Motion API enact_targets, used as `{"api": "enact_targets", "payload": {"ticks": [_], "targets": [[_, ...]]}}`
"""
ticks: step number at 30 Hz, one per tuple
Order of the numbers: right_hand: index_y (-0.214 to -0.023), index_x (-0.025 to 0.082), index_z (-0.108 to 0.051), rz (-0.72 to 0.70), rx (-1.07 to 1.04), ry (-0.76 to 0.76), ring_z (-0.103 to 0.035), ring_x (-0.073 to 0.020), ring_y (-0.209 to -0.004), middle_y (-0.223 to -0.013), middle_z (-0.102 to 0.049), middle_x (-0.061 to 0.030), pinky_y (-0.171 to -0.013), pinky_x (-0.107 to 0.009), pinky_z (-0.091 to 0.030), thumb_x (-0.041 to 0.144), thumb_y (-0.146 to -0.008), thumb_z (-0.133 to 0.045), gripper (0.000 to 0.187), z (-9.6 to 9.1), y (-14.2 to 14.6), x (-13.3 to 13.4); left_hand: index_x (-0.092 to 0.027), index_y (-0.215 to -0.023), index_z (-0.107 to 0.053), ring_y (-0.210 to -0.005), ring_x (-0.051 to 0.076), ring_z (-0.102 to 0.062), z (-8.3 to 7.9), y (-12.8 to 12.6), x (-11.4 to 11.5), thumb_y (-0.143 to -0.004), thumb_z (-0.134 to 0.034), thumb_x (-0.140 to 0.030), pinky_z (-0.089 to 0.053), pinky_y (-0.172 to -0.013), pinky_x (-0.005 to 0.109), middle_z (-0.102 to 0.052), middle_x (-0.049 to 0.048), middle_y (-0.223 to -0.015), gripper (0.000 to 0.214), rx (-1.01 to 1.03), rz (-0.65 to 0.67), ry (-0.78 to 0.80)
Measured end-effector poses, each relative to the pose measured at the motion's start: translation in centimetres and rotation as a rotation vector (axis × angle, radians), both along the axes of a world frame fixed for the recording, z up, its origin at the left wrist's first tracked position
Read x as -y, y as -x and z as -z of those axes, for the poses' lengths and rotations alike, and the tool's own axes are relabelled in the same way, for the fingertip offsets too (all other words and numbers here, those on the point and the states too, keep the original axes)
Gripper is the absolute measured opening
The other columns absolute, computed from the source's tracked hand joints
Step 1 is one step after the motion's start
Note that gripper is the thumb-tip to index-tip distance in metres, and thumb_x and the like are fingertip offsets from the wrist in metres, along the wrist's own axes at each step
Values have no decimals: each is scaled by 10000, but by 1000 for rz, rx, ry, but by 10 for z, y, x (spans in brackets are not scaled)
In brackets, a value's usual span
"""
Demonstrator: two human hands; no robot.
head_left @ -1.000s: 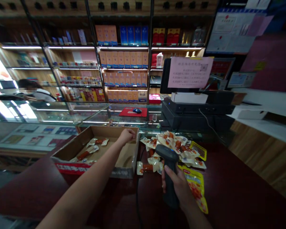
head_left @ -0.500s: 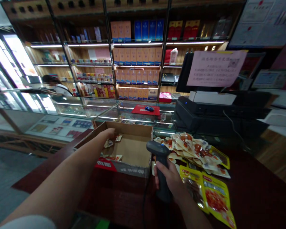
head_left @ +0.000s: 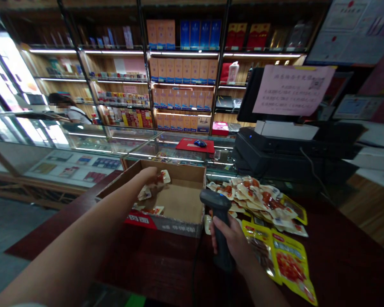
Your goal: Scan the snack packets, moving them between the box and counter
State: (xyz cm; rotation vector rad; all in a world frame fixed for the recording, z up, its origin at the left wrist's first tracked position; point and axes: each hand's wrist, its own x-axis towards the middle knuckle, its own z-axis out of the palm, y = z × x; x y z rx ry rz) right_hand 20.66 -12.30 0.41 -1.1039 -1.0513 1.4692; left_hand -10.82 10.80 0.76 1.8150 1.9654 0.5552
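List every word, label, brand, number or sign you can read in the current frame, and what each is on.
None reads for certain.
Pink sign: lines of characters and a square code, too blurred.
Carton: pale characters on red and grey, too blurred.
Packets: print too small.
Yellow pouches: labels too blurred.
Shelf boxes: markings too small.
Wall papers: too small.

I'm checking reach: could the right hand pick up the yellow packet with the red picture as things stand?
Probably not without letting go: the right hand is wrapped around the scanner. The way looks free, though: the yellow packet lies close by on the counter.
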Motion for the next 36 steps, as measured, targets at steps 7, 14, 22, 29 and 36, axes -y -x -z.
{"api": "enact_targets", "payload": {"ticks": [7,14,22,29,36], "targets": [[-931,177,-488,20,-13,6,-480,-90,-369,-547,-551,64,-311,-202,-417,481,-675,-645,427,-1,-7,3,-95,-742,-624,-533,146,-586,-40,-58,68,-663,-653,-86,-496,-563,290,-630,57,-634,85,1155,12,141],[-887,191,-501,1,-13,13,-477,-89,-366,-538,-545,67,-323,-197,-413,452,-705,-632,345,2,-4,10,-114,-814,-575,-584,128,-629,-8,-119,122,-764,-513,-8,-554,-656,322,-649,34,-682,132,1768,-309,-51],[-856,184,-508,-31,10,18,-492,-98,-365,-534,-542,60,-322,-206,-425,498,-686,-639,380,11,2,17,-117,-924,-572,-698,176,-652,5,-127,118,-818,-428,-18,-547,-720,386,-653,63,-746,204,2039,-535,10],[-857,175,-519,-63,9,-1,-477,-94,-358,-515,-523,64,-319,-204,-422,507,-698,-626,384,13,6,14,-129,-980,-568,-695,176,-651,3,-130,119,-825,-410,-32,-539,-755,393,-653,58,-738,242,1999,-502,18],[-871,176,-523,-51,14,0,-474,-93,-351,-515,-523,63,-314,-198,-411,488,-710,-624,366,13,8,15,-138,-1057,-567,-901,233,-636,12,-128,117,-830,-438,-102,-522,-801,401,-665,109,-885,264,1861,-345,54]]}}
